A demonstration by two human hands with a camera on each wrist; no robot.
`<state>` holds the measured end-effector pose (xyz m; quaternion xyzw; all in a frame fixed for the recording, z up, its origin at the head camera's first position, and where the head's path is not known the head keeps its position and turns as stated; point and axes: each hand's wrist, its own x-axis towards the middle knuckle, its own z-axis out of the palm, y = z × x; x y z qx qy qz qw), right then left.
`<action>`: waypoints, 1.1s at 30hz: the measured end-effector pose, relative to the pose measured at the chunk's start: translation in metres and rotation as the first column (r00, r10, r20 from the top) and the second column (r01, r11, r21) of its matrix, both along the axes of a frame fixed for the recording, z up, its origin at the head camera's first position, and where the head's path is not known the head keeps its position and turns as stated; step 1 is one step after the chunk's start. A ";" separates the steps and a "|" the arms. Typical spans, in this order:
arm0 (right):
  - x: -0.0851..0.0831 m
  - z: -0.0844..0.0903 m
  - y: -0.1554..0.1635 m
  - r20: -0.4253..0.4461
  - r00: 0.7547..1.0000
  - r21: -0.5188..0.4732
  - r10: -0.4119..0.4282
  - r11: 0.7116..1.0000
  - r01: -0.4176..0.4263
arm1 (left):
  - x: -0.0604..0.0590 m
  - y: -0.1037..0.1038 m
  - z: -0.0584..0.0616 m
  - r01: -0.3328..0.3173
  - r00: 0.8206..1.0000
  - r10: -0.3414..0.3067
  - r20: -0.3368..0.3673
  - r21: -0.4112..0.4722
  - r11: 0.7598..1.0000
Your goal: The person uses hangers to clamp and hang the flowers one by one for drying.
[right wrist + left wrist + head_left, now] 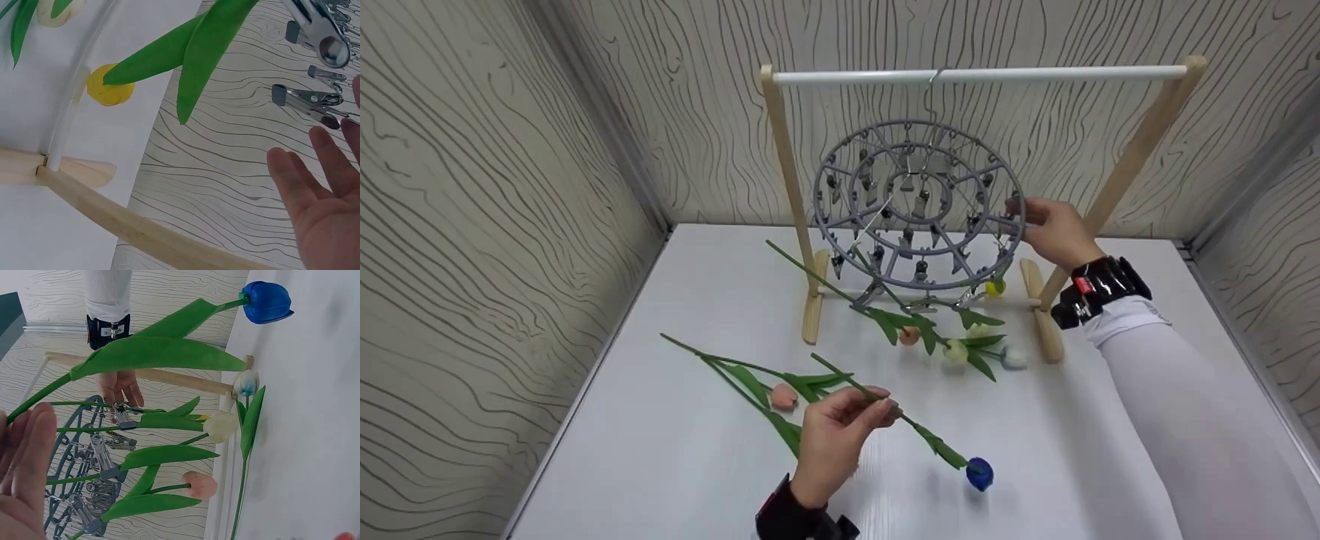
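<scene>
Hands at a white bench (697, 465) carrying a wooden rack (787, 172) with a white crossbar. Left hand (832, 435) is pinching the green stem of a blue tulip (979, 474) between thumb and fingertips, near the middle of the stem; the stem is slanting from upper left to lower right, and the blue bloom is lying on or just above the bench to the right of that hand (contact cannot be told). In the left wrist view the same bloom (266, 301) is showing at the top, with its long leaves in front of the lens. Right hand (1054, 229) is reaching to the right rim of a grey round clip hanger (919, 206), which is hanging tilted from the crossbar; its fingers are touching the rim, and in the right wrist view its fingers (306, 188) are lying straight and slightly spread beside the metal clips (306, 101). Several tulips are hanging head-down from the hanger's clips: a peach one (909, 336), a cream one (955, 351), a pale blue-white one (1014, 357) and a yellow one (995, 287). Another peach tulip (784, 397) is lying flat on the bench just left of the left hand.
</scene>
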<state>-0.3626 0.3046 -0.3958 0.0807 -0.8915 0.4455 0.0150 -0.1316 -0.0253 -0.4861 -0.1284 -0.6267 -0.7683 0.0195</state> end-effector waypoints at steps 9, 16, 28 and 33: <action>-0.007 -0.004 0.002 0.001 0.999 -0.006 -0.034 0.999 0.034 | -0.004 0.004 -0.003 -0.004 0.998 0.006 0.060 -0.036 0.999; 0.004 -0.005 0.010 -0.008 1.000 -0.002 -0.026 1.000 0.026 | -0.005 0.004 -0.003 -0.004 0.999 0.005 0.051 -0.027 1.000; 0.038 -0.002 0.025 0.027 0.994 0.048 0.104 0.993 -0.105 | 0.002 0.005 0.002 0.000 0.999 0.001 0.032 -0.020 1.000; 0.055 0.001 0.028 0.037 0.993 0.127 0.112 0.985 -0.116 | 0.005 0.006 0.001 0.005 1.000 -0.005 -0.009 -0.001 1.000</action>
